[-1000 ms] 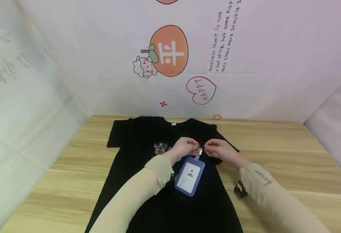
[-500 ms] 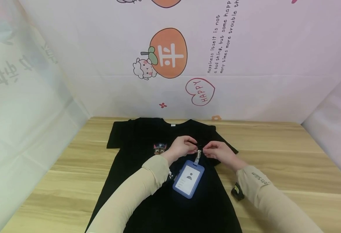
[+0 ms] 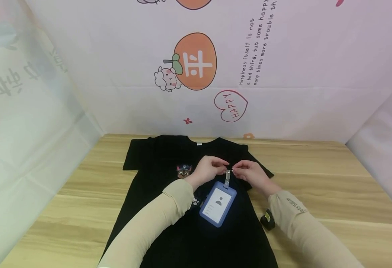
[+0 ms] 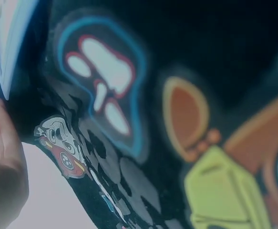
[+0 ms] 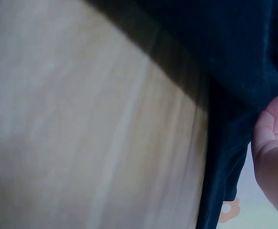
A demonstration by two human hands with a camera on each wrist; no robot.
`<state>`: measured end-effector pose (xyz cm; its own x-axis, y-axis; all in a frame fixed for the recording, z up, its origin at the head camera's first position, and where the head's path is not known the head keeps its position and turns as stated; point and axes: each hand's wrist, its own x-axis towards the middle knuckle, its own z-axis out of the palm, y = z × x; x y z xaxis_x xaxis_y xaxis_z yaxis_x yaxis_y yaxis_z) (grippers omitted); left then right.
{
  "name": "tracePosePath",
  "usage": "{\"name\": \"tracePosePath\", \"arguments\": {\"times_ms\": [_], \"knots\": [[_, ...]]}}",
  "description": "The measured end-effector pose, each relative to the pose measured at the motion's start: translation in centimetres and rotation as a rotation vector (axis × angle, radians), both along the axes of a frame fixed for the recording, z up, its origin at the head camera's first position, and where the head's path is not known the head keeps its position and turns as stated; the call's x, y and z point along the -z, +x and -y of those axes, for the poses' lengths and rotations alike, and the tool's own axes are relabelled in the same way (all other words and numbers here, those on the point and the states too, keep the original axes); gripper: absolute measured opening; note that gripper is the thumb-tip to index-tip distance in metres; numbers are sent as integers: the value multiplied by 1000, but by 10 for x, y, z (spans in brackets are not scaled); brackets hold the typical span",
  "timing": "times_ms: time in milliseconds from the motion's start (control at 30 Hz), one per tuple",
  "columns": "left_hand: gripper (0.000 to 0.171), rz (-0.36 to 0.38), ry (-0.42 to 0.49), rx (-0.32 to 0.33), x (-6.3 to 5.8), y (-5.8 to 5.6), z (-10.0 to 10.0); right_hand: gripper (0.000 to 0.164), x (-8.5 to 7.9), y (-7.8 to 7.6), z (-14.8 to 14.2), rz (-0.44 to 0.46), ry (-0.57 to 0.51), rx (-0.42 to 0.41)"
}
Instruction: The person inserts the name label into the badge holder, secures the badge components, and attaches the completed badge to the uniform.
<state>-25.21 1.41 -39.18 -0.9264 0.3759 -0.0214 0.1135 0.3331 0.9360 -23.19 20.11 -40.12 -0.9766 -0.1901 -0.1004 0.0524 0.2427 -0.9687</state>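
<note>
A black T-shirt (image 3: 196, 238) with printed cartoon figures lies spread on the table. Over its right chest area is a blue ID badge holder (image 3: 217, 204) with a white card and a metal clip (image 3: 228, 174) at its top. My left hand (image 3: 208, 169) pinches the clip from the left; the left wrist view shows the fingers of the left hand (image 4: 3, 148) at the metal. From the other side, my right hand (image 3: 251, 173) pinches shirt fabric near the clip. The right wrist view shows cloth drawn up to the right hand (image 5: 274, 143). Exact fingertip contact is partly hidden.
The wood-grain table (image 3: 319, 178) extends on both sides of the shirt. A small black object with a yellow-green patch (image 3: 267, 219) sits beside the right sleeve cuff. A printed white backdrop (image 3: 132, 44) rises behind the table's far edge.
The badge first dipped slightly, then rose a little, its clip turning more upright between the hands. My right forearm and the small black object by its cuff shifted left.
</note>
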Motion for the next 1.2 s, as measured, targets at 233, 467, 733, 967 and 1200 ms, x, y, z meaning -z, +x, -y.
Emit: {"name": "tracePosePath", "arguments": {"times_ms": [233, 467, 733, 967, 1200], "knots": [[17, -58, -42, -8, 2, 0, 0, 21, -1, 2, 3, -2, -27, 12], [15, -107, -120, 2, -2, 0, 1, 19, 0, 2, 4, -4, -27, 42], [12, -89, -128, 40, -2, 0, 0, 18, 2, 1, 5, -1, 1, 87], [13, -80, -150, 88, -4, 1, -1, 16, 2, 1, 7, -41, 58, 93], [15, -98, -224, 127, -5, 1, 0, 14, 5, 1, 8, -79, 103, 94]]}}
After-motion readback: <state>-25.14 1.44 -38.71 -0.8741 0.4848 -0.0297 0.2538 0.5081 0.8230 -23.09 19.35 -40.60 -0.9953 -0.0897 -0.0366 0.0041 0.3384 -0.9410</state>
